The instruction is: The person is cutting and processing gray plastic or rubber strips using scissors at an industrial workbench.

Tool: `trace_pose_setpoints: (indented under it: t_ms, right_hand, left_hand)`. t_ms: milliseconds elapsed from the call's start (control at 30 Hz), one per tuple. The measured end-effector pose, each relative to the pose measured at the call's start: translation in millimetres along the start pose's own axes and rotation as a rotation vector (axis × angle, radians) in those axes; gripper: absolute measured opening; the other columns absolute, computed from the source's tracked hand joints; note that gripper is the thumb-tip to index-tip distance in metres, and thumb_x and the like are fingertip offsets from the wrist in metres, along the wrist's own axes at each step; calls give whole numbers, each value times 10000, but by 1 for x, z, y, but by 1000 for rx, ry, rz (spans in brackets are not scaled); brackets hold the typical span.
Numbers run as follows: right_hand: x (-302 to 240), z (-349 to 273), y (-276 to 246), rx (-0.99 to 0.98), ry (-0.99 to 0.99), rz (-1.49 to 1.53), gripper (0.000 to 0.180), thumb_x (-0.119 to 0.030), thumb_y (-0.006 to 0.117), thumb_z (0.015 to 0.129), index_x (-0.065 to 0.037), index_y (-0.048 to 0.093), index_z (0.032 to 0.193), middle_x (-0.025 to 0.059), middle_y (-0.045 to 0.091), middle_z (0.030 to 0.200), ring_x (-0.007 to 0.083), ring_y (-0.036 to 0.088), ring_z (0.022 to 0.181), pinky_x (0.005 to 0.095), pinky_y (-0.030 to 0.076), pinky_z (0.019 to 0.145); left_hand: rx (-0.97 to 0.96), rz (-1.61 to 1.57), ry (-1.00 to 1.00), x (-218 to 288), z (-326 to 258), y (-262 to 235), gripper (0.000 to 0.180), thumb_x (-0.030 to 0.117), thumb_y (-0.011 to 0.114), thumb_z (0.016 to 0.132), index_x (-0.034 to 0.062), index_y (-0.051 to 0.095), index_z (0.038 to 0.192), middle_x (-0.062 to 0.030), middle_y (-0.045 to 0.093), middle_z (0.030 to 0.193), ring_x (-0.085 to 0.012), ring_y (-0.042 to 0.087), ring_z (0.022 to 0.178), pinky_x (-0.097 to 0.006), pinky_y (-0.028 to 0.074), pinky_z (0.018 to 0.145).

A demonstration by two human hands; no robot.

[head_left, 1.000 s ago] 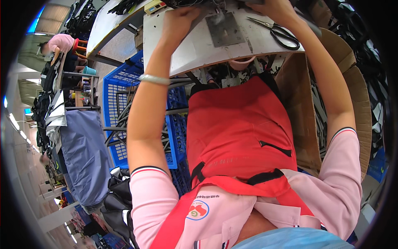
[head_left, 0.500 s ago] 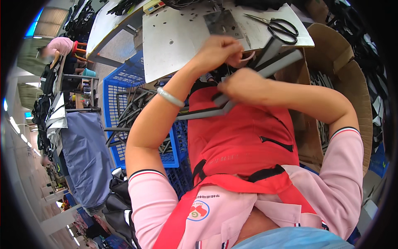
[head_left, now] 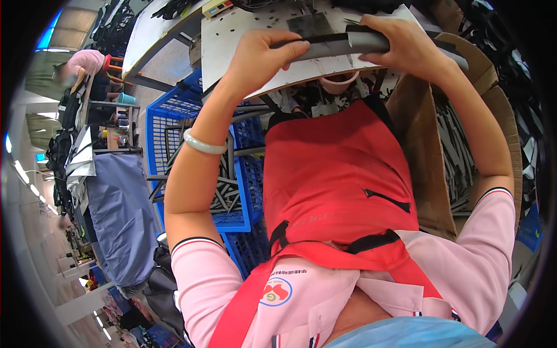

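Both my hands hold one long grey strip (head_left: 342, 45) with a dark edge, level over the front edge of the white worktable (head_left: 232, 40). My left hand (head_left: 261, 58) grips its left end, fingers curled over the top. My right hand (head_left: 406, 49) grips its right part, where the strip looks rolled or folded. A pale bangle (head_left: 203, 144) sits on my left forearm. I wear a red apron (head_left: 336, 180) over a pink shirt.
A blue plastic crate (head_left: 174, 116) holding grey strips stands at my left. A brown cardboard box (head_left: 429, 168) with more dark strips stands at my right. A grey metal plate (head_left: 310, 24) lies on the table. Another person in pink (head_left: 87, 61) sits at far left.
Both hands rose from my lap to the table edge, carrying the grey strip with them and holding it level. The scissors seen earlier on the table are out of sight.
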State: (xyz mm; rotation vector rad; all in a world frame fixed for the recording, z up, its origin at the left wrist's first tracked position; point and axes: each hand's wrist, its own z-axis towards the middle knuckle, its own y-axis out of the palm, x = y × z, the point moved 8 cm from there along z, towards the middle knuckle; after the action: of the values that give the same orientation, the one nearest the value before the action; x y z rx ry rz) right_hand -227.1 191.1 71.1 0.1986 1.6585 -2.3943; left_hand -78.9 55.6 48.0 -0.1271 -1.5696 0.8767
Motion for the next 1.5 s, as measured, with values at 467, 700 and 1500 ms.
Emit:
trace_pose_setpoints:
  t_ms: [467, 700, 1500]
  right_hand:
    - [52, 33, 22, -207, 186, -26, 636, -423, 721, 763, 23, 568, 1190, 253, 656, 925, 395, 639, 876, 439, 494, 751]
    - [35, 45, 10, -250, 237, 8, 687, -426, 727, 759, 27, 548, 1244, 261, 653, 991, 386, 640, 921, 423, 502, 783]
    - [-136, -12, 115, 18, -503, -118, 144, -112, 588, 759, -54, 592, 891, 133, 626, 965, 285, 623, 961, 381, 521, 803]
  left_hand:
    - [140, -239, -115, -43, 43, -11, 283, 232, 728, 834, -7, 724, 985, -6, 563, 607, -50, 453, 524, -214, 332, 472]
    - [68, -258, -146, -50, 47, -17, 287, 207, 715, 863, 8, 700, 1069, 0, 605, 758, -53, 526, 627, -164, 378, 529]
    - [-252, -106, -199, -14, 35, 79, 287, 263, 651, 886, -4, 715, 968, -31, 674, 804, -93, 577, 670, -252, 472, 604]
